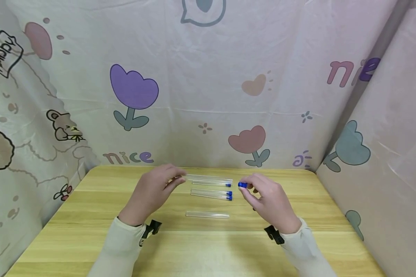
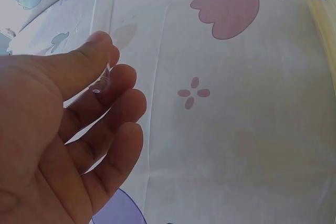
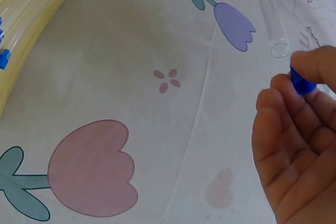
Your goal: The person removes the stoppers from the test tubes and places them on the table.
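My left hand point(image 1: 154, 194) pinches a clear test tube point(image 1: 209, 178) near its rounded end, between thumb and fingers. In the left wrist view the tube point(image 2: 105, 9) runs up and away from the fingertips. On the other side, my right hand point(image 1: 272, 200) holds a small blue cap point(image 1: 242, 185) between thumb and forefinger. The right wrist view shows the tube's open mouth point(image 3: 279, 50) close to the blue cap point(image 3: 303, 81), with a gap between them. The remaining fingers of both hands are loosely bent.
Several clear tubes with blue caps point(image 1: 211, 194) lie sideways on the wooden table point(image 1: 194, 250) between the hands. Nearer the front lies a tube without a cap point(image 1: 207, 214). A printed cloth point(image 1: 194, 77) hangs behind the table and along both sides.
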Motion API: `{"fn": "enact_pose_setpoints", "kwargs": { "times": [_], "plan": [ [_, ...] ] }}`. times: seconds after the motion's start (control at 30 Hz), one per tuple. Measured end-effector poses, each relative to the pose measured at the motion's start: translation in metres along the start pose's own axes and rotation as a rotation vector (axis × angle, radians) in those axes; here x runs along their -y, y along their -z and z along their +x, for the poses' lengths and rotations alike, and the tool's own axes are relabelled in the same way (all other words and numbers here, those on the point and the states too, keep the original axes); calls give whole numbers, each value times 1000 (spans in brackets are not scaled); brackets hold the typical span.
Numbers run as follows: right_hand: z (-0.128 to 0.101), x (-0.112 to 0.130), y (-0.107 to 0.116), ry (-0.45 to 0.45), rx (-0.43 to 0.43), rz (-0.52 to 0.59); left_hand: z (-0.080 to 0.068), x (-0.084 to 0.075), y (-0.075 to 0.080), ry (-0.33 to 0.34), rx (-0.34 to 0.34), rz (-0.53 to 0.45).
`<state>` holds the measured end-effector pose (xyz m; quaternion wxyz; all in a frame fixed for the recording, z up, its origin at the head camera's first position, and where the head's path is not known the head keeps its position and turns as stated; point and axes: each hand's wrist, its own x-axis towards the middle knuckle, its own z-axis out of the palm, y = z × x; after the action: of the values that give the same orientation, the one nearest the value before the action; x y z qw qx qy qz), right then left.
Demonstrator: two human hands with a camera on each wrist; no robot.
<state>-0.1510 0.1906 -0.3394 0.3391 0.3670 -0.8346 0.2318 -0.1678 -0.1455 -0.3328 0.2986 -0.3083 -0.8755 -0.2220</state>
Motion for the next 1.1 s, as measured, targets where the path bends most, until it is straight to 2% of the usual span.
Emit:
{"fn": "enact_pose_setpoints", "kwargs": {
  "times": [0.23,0.47,0.57,0.73,0.83,1.0,1.1],
  "plan": [
    [1,1,0,-67,-36,-43,1,-2,-1,16,28,-6],
    [1,-1,-1,-59,-45,-47,1,-4,-5,67,158,24],
    [1,-2,-2,-48,-42,-57,0,-7,-13,70,217,40],
    [-2,-3,-4,-47,-4,-59,-2,-15,-35,45,336,34],
    [-2,-2,-4,-61,14,-65,-3,-16,-47,38,379,20],
    [-1,-2,-4,-78,26,-69,-5,-5,-58,102,395,19],
    [0,-1,-4,-80,40,-69,-7,3,-63,161,436,11]
  ]
}}
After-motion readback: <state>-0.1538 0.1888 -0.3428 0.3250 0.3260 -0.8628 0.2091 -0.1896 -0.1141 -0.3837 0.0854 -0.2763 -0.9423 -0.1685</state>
